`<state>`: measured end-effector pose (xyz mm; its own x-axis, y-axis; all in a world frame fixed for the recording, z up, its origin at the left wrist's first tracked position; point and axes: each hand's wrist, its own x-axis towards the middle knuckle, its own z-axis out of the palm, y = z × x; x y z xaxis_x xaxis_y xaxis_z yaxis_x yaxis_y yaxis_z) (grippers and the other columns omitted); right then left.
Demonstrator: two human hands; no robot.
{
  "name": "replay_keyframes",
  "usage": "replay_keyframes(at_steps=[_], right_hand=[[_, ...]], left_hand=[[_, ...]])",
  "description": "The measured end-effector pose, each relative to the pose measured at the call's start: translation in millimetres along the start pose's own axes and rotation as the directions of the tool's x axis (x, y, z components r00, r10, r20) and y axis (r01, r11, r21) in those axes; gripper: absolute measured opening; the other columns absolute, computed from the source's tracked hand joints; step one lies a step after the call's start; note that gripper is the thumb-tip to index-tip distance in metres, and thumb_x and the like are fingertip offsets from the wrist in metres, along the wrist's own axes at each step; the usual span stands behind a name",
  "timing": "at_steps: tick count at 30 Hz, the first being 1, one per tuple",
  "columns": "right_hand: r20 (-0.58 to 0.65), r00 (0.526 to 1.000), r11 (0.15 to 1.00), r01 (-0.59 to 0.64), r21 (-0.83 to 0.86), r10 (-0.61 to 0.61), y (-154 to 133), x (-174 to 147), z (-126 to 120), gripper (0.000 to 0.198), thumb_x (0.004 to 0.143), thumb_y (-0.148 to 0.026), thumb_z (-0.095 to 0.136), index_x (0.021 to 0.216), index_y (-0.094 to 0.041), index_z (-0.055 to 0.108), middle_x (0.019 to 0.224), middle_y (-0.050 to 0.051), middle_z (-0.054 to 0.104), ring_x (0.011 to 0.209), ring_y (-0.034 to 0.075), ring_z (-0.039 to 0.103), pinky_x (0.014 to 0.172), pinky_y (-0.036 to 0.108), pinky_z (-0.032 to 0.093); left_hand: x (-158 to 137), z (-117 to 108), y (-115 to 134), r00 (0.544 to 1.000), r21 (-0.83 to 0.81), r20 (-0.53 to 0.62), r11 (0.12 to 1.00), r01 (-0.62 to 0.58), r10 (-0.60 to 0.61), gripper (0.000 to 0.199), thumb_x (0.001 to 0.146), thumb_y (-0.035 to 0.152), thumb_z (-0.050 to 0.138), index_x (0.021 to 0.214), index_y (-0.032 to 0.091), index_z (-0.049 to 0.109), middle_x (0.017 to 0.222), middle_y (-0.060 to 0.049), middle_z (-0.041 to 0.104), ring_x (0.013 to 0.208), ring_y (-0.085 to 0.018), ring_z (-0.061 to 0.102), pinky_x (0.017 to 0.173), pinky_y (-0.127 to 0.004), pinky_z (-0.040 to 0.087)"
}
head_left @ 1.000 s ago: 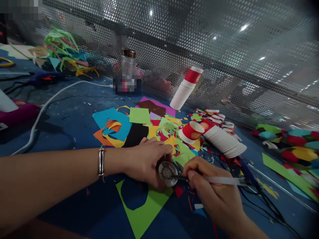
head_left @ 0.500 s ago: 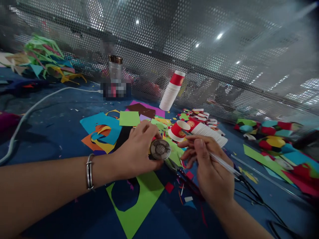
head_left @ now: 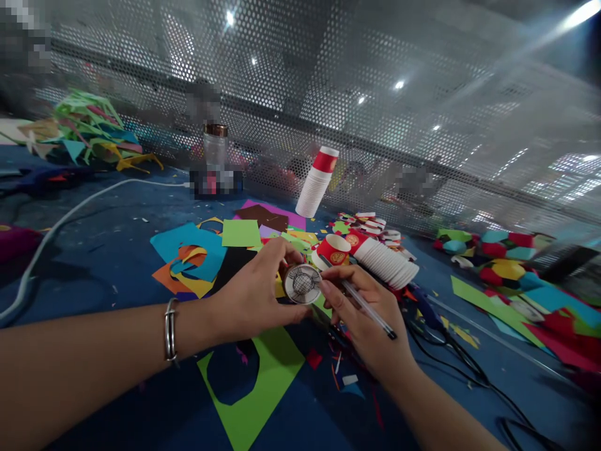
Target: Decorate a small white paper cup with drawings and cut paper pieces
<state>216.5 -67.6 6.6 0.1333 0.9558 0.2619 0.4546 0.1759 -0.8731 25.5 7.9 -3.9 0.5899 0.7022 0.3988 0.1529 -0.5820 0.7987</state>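
My left hand (head_left: 253, 288) is curled around a small paper cup (head_left: 303, 285), its round white end facing up at me. Dark pen lines form a grid in the middle of that end, with strokes running outward. Between the fingers of my right hand (head_left: 366, 319) lies a clear-barrelled pen (head_left: 369, 307), its dark end pointing back toward the wrist. Thumb and fingertips of this hand meet the cup's right edge. Below the cup lies light green paper (head_left: 267, 388) with a large rounded hole. Scissors beneath my right hand are mostly hidden.
A red and white cup (head_left: 331, 250) stands just behind my hands, beside a fallen cup stack (head_left: 389, 263). Farther back is a tall cup stack (head_left: 317, 181). Coloured paper (head_left: 192, 250) lies left; black cables (head_left: 460, 363) and patchwork pieces (head_left: 507, 269) lie right.
My right hand has moved left to the cup and turned the pen in its fingers. The cup's drawn end now faces me more fully. The view has tilted slightly upward.
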Motion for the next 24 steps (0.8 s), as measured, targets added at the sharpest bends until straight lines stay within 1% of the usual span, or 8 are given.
replay_keyframes(at_steps=[3, 5, 10, 13, 17, 20, 21, 24], right_hand=[[-0.011, 1.000, 0.999, 0.026, -0.038, -0.027, 1, 0, -1, 0.023, 0.092, -0.041, 0.067, 0.102, -0.020, 0.066, 0.074, -0.001, 0.064, 0.060, 0.013, 0.057, 0.052, 0.023, 0.048], [-0.005, 0.999, 0.998, 0.032, -0.057, -0.032, 2, 0, -2, 0.023, 0.092, -0.041, 0.067, 0.102, -0.020, 0.067, 0.075, -0.001, 0.064, 0.059, 0.012, 0.057, 0.052, 0.023, 0.048], [0.019, 0.999, 0.997, 0.031, -0.077, -0.030, 5, 1, -3, 0.023, 0.093, -0.042, 0.066, 0.101, -0.021, 0.067, 0.076, -0.001, 0.063, 0.058, 0.012, 0.057, 0.053, 0.023, 0.047], [0.041, 0.999, 0.995, 0.037, -0.097, -0.033, 6, 1, -3, 0.020, 0.093, -0.042, 0.065, 0.101, -0.023, 0.067, 0.076, -0.002, 0.063, 0.058, 0.011, 0.055, 0.053, 0.023, 0.044], [0.128, 0.991, 0.991, 0.049, -0.124, -0.033, 6, 0, -6, 0.017, 0.096, -0.040, 0.063, 0.102, -0.025, 0.066, 0.079, -0.003, 0.064, 0.059, 0.010, 0.053, 0.056, 0.024, 0.042], [0.254, 0.966, 0.985, 0.093, -0.144, -0.054, 6, 0, -7, 0.013, 0.098, -0.037, 0.060, 0.100, -0.025, 0.065, 0.082, -0.003, 0.064, 0.065, 0.011, 0.054, 0.059, 0.024, 0.042], [0.299, 0.952, 0.982, 0.116, -0.152, -0.066, 5, -1, -7, 0.012, 0.098, -0.035, 0.059, 0.098, -0.025, 0.064, 0.083, -0.003, 0.064, 0.068, 0.012, 0.054, 0.060, 0.025, 0.042], [0.421, 0.903, 0.972, 0.172, -0.159, -0.090, 4, -2, -6, 0.010, 0.099, -0.029, 0.057, 0.097, -0.024, 0.065, 0.087, -0.002, 0.066, 0.075, 0.013, 0.058, 0.065, 0.025, 0.043]], left_hand=[[5, -1, -5, 0.981, -0.315, 0.087, 0.929, 0.194, -0.175, 0.060, 0.077, 0.040, 0.078, 0.120, 0.022, 0.040, 0.103, -0.003, 0.059, 0.090, -0.017, 0.059, 0.077, -0.033, 0.049], [7, -1, -8, 0.953, -0.426, 0.165, 0.853, 0.302, -0.254, 0.054, 0.081, 0.042, 0.075, 0.119, 0.020, 0.044, 0.096, -0.002, 0.062, 0.084, -0.016, 0.059, 0.072, -0.031, 0.046], [8, 1, -12, 0.937, -0.474, 0.226, 0.810, 0.345, -0.267, 0.033, 0.078, 0.037, 0.078, 0.092, 0.015, 0.058, 0.085, 0.000, 0.061, 0.076, -0.012, 0.055, 0.070, -0.027, 0.041], [7, 1, -14, 0.926, -0.506, 0.286, 0.782, 0.365, -0.247, 0.035, 0.076, 0.035, 0.081, 0.095, 0.016, 0.058, 0.087, 0.000, 0.062, 0.079, -0.012, 0.055, 0.075, -0.028, 0.042], [8, -10, -12, 0.892, -0.437, 0.408, 0.817, 0.377, -0.194, 0.053, 0.071, 0.037, 0.086, 0.110, 0.019, 0.056, 0.097, -0.001, 0.065, 0.087, -0.015, 0.059, 0.079, -0.030, 0.045], [9, -25, -6, 0.816, -0.284, 0.554, 0.883, 0.373, -0.167, 0.063, 0.066, 0.038, 0.090, 0.115, 0.022, 0.054, 0.100, -0.001, 0.065, 0.086, -0.017, 0.060, 0.074, -0.029, 0.046], [9, -30, -3, 0.789, -0.216, 0.595, 0.914, 0.344, -0.156, 0.061, 0.065, 0.038, 0.090, 0.112, 0.022, 0.055, 0.099, -0.001, 0.065, 0.086, -0.016, 0.060, 0.074, -0.029, 0.046], [8, -39, 4, 0.756, -0.029, 0.642, 0.982, 0.187, -0.125, 0.058, 0.060, 0.037, 0.091, 0.106, 0.021, 0.059, 0.100, 0.000, 0.063, 0.091, -0.018, 0.058, 0.077, -0.028, 0.045]])
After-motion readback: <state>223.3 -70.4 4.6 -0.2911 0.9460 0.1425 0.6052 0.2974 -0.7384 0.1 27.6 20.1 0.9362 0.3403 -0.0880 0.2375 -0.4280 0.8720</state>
